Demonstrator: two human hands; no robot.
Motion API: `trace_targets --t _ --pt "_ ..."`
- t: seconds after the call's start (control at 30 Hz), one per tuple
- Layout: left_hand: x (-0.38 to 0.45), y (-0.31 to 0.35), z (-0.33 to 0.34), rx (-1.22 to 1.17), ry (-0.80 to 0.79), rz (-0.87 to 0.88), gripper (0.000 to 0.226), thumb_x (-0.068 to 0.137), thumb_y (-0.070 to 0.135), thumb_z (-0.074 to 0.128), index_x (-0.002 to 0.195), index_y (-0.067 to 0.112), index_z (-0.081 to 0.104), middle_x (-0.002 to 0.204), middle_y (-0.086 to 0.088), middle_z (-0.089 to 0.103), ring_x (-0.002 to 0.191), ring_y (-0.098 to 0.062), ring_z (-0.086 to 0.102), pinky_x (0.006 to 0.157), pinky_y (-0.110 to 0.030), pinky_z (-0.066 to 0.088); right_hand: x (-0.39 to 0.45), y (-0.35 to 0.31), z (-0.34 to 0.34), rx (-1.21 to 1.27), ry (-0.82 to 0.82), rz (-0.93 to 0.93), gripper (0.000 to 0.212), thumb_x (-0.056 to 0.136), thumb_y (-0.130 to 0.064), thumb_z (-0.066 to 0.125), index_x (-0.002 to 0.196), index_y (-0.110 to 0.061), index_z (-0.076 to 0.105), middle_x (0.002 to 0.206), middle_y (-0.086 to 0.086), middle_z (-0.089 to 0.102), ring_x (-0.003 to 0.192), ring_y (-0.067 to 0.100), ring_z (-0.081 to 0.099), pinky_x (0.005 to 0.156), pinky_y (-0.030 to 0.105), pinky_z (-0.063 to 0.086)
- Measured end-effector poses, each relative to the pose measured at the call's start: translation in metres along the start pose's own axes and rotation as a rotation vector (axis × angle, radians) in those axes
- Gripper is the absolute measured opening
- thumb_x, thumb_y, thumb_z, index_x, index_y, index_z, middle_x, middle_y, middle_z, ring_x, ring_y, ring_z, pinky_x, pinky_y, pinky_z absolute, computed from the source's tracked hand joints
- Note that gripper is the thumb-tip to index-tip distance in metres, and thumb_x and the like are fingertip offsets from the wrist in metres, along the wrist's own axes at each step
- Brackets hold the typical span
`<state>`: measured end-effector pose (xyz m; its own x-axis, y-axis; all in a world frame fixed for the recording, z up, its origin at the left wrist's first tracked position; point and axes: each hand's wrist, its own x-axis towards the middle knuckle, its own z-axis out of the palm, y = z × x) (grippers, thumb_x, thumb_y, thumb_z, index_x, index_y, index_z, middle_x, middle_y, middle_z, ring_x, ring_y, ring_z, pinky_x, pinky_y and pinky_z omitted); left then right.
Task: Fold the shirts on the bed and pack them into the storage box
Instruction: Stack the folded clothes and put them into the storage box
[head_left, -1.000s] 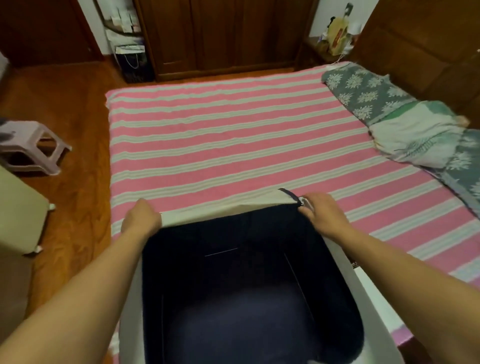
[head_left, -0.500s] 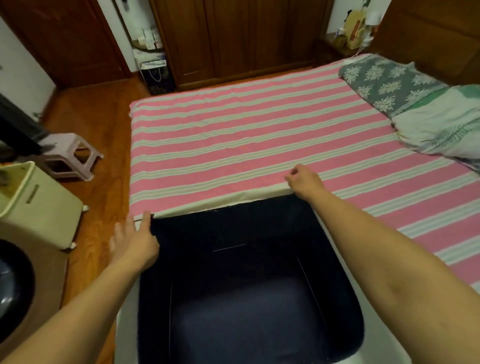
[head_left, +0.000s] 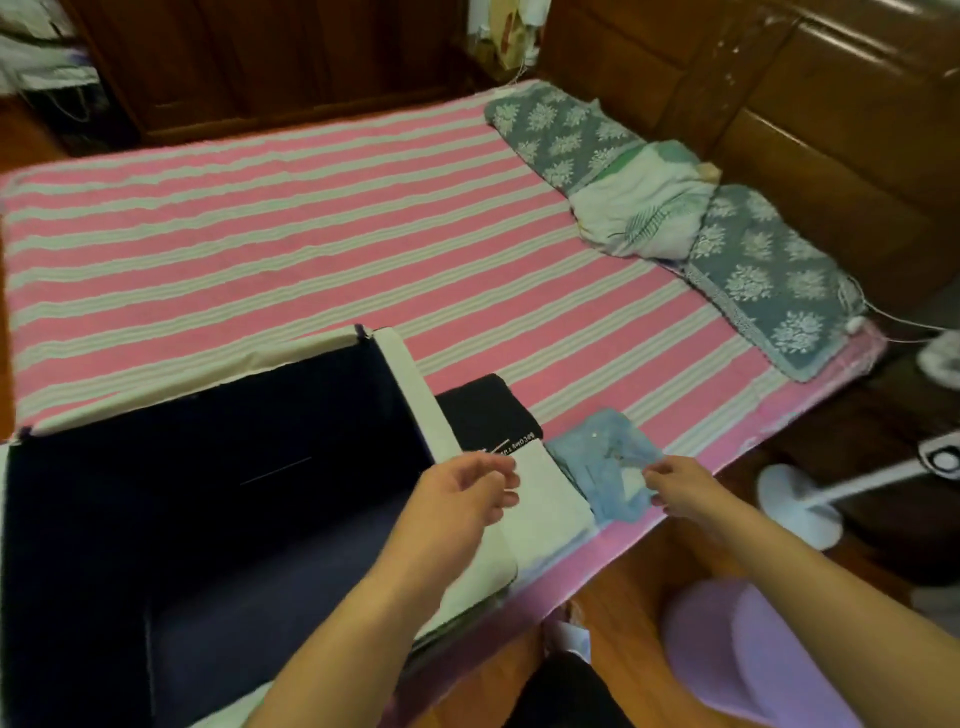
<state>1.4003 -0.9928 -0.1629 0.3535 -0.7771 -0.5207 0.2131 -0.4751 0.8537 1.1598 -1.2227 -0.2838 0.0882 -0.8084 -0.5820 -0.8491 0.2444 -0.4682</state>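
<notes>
The storage box (head_left: 402, 384), white outside and dark navy inside, stands open on the pink striped bed at the lower left; nothing shows inside it. To its right lie three folded shirts: a black one (head_left: 483, 410), a white one (head_left: 545, 493) and a light blue one (head_left: 602, 462) at the bed's near edge. My left hand (head_left: 462, 493) hovers over the box's right wall and the white shirt, fingers loosely curled and holding nothing. My right hand (head_left: 680, 483) reaches to the blue shirt's right edge, fingertips at the fabric; whether it pinches the cloth is unclear.
Grey floral pillows (head_left: 566, 135) and a crumpled white-green blanket (head_left: 639, 213) lie by the wooden headboard at the right. A white fan base (head_left: 800, 514) and a lilac stool (head_left: 748, 649) stand on the wooden floor beside the bed. Wardrobe doors at the back.
Both hands have let go of the box's far rim and moved right to the folded shirts. My view has swung right, bringing the shirts, fan and stool into sight.
</notes>
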Motion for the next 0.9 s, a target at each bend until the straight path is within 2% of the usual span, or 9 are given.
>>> trace_targets --t 0.07,0.17,0.2,0.33,0.4,0.53,0.67,0.8,0.9 --pt "0.006 -0.017 0.051 0.057 -0.063 -0.06 0.021 0.103 0.018 0.054 0.11 0.028 0.071 0.108 0.007 0.073 0.096 -0.008 0.07 0.091 -0.029 0.057 0.024 0.021 -0.012 -0.016 -0.021 0.008 0.013 0.096 -0.011 0.055 0.087 -0.01 0.064 0.079 0.012 0.062 0.066 0.022 0.063 0.059 0.027 0.044" --pt "0.035 -0.041 0.122 0.039 -0.085 -0.197 0.022 0.104 0.025 0.054 0.125 0.03 0.058 0.117 0.011 0.061 0.084 0.004 0.065 0.062 -0.008 0.05 0.076 0.032 -0.005 -0.087 -0.13 -0.055 0.018 0.096 -0.01 0.055 0.08 -0.01 0.062 0.075 0.01 0.061 0.065 0.021 0.064 0.06 0.03 0.045" --pt "0.051 -0.053 0.141 0.043 -0.038 -0.262 0.027 0.105 0.025 0.054 0.132 0.03 0.053 0.122 0.009 0.058 0.083 0.005 0.063 0.062 -0.008 0.049 0.096 0.035 0.003 -0.102 -0.179 -0.089 0.021 0.096 -0.01 0.054 0.077 -0.011 0.06 0.074 0.01 0.06 0.064 0.02 0.063 0.062 0.033 0.047" --pt "0.11 -0.115 0.187 0.154 0.281 -0.395 0.054 0.105 0.033 0.05 0.155 0.03 0.03 0.158 -0.003 0.033 0.13 -0.018 0.05 0.113 -0.039 0.043 0.135 0.044 0.035 -0.22 -0.421 -0.178 0.009 0.099 -0.018 0.055 0.094 -0.018 0.062 0.097 0.006 0.066 0.091 0.027 0.067 0.08 0.04 0.053" --pt "0.124 -0.141 0.195 0.186 0.39 -0.447 0.063 0.105 0.038 0.049 0.16 0.03 0.019 0.165 -0.004 0.017 0.146 -0.026 0.034 0.121 -0.044 0.031 0.134 0.047 0.047 -0.261 -0.464 -0.225 0.023 0.1 -0.021 0.056 0.122 -0.015 0.059 0.117 0.004 0.063 0.105 0.023 0.062 0.083 0.031 0.046" --pt "0.16 -0.179 0.194 0.259 0.555 -0.448 0.07 0.103 0.05 0.044 0.159 0.048 0.0 0.169 -0.006 -0.006 0.155 -0.03 0.01 0.125 -0.045 0.017 0.138 0.049 0.069 -0.279 -0.522 -0.429 0.057 0.1 -0.031 0.056 0.152 -0.025 0.034 0.146 0.002 0.039 0.127 0.019 0.045 0.108 0.034 0.037" --pt "0.21 -0.23 0.171 0.399 0.615 -0.413 0.068 0.102 0.056 0.034 0.15 0.059 -0.014 0.168 -0.013 0.003 0.149 -0.039 0.027 0.118 -0.046 0.03 0.166 0.064 0.113 -0.436 -0.572 -0.693 0.073 0.102 -0.053 0.041 0.151 -0.054 -0.013 0.166 -0.005 -0.02 0.154 0.021 -0.006 0.124 0.045 0.013" --pt "0.228 -0.275 0.164 0.429 0.598 -0.378 0.071 0.093 0.069 0.027 0.144 0.066 -0.022 0.163 -0.016 0.024 0.137 -0.038 0.045 0.108 -0.05 0.045 0.2 0.084 0.149 -0.443 -0.634 -0.756 0.073 0.1 -0.057 0.042 0.136 -0.071 -0.021 0.166 -0.001 -0.021 0.154 0.025 -0.009 0.123 0.045 0.009" --pt "0.232 -0.292 0.161 0.391 0.606 -0.306 0.073 0.091 0.066 0.033 0.142 0.07 -0.018 0.164 -0.01 0.029 0.139 -0.031 0.045 0.11 -0.044 0.043 0.211 0.094 0.161 -0.324 -0.67 -0.776 0.075 0.099 -0.056 0.047 0.137 -0.073 -0.015 0.168 -0.006 -0.014 0.155 0.016 -0.004 0.123 0.041 0.014"
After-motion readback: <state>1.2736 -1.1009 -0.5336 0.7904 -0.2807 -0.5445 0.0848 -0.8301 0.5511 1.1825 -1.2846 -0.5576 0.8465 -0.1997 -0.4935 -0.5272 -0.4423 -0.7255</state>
